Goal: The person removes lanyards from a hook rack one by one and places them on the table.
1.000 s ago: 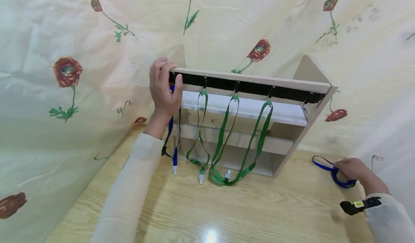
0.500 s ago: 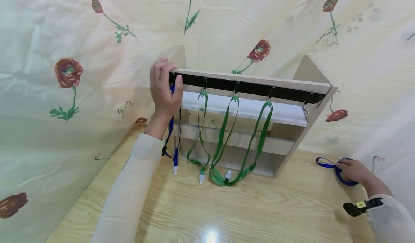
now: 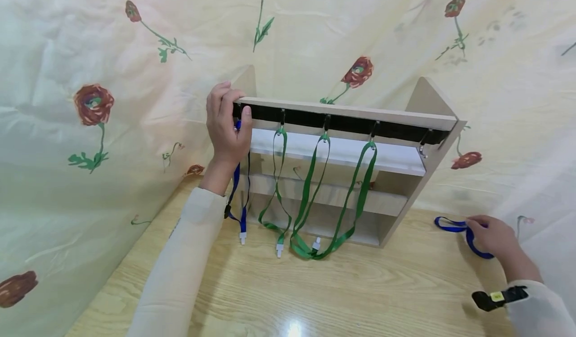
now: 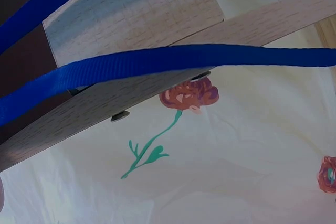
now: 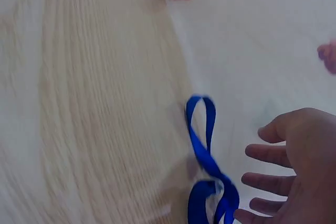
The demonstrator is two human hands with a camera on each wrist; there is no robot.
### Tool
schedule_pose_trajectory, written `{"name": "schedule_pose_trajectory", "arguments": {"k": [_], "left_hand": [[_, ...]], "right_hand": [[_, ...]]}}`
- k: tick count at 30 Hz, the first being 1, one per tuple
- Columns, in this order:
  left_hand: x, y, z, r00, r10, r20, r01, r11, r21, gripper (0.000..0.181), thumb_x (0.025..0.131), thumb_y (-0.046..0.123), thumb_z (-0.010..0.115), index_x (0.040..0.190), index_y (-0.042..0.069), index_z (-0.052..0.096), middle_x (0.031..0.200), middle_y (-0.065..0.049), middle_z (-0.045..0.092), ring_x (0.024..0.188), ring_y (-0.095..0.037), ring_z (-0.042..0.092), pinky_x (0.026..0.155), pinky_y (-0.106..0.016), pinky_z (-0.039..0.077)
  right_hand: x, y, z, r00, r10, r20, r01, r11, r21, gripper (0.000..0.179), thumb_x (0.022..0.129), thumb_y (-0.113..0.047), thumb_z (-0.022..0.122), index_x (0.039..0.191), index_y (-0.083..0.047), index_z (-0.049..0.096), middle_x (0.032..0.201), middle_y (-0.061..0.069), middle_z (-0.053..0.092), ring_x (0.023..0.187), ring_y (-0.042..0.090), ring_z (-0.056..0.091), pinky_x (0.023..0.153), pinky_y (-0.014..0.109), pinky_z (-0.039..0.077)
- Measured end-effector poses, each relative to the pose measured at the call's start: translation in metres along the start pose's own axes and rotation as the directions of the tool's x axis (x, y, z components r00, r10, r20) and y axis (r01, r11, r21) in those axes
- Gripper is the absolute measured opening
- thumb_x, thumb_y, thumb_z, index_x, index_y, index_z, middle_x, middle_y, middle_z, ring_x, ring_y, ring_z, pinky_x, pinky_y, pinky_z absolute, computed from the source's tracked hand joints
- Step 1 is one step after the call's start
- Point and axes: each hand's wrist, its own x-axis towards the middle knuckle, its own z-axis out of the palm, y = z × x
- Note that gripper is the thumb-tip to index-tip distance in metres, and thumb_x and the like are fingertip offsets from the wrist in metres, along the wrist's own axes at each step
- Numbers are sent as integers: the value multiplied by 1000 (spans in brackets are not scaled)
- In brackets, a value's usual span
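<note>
A small wooden rack (image 3: 342,189) has a black strip with hooks along its top board. My left hand (image 3: 229,127) grips the board's left end, fingers over the top and thumb in front. Beside it hangs a blue lanyard (image 4: 157,61). Green lanyards (image 3: 364,192) hang from the three middle hooks. At the far right, my right hand (image 3: 495,239) holds another blue lanyard (image 3: 477,249) low over the table, near the fingertips. Its loop sticks out toward the rack. In the right wrist view, several fingers (image 5: 268,182) are spread apart; the exact contact is partly out of frame.
The right-end hook (image 3: 422,149) carries no lanyard. A wood-grain table (image 3: 360,292) lies under the rack. Cloth printed with red flowers (image 3: 180,102) covers the walls behind and to the sides. White clips dangle at the lanyards' lower ends.
My right hand and its blue lanyard shift slightly right, then back left; the coil under the hand changes shape. My left hand stays on the rack.
</note>
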Motion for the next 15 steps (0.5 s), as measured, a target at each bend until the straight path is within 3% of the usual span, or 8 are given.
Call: {"name": "schedule_pose_trajectory", "arguments": {"k": [4, 9, 11, 13, 15], "left_hand": [[-1, 0, 1, 1000, 0, 2, 0, 1000, -1, 37, 97, 32, 49, 112, 2, 64, 126, -20, 60, 137, -31, 54, 120, -44, 43], [-2, 0, 2, 1000, 6, -7, -6, 1000, -4, 36, 96, 32, 50, 111, 2, 65, 124, -19, 61, 136, -31, 55, 120, -44, 43], [-2, 0, 2, 1000, 9, -8, -9, 1000, -4, 36, 97, 31, 50, 111, 2, 65, 124, -19, 61, 136, -31, 55, 120, -44, 43], [-1, -1, 2, 1000, 8, -7, -8, 1000, -2, 37, 97, 31, 50, 111, 2, 65, 124, -19, 61, 136, -31, 55, 120, -44, 42], [-1, -1, 0, 1000, 5, -5, -5, 1000, 2, 37, 97, 32, 49, 112, 2, 65, 124, -20, 61, 136, -31, 54, 120, -44, 42]], "right_hand": [[-7, -14, 6, 991, -29, -129, 36, 998, 52, 56, 111, -33, 40, 134, 15, 58, 139, 49, 49, 123, 71, 44, 98, 76, 40], [-16, -35, 7, 978, -5, -207, 38, 987, 156, 56, 111, -33, 39, 136, 13, 58, 142, 46, 49, 129, 68, 44, 100, 74, 39], [-20, -44, 3, 973, 43, -227, 6, 978, 209, 58, 111, -38, 40, 138, 9, 59, 139, 36, 58, 124, 46, 58, 97, 61, 46], [-25, -57, -1, 961, 84, -265, -9, 962, 272, 55, 109, -41, 43, 136, 3, 63, 121, 6, 71, 111, 14, 61, 90, 41, 47], [-30, -71, -5, 951, 113, -288, -13, 945, 327, 48, 108, -43, 46, 130, -7, 68, 102, -24, 65, 93, -7, 54, 79, 26, 42]]}}
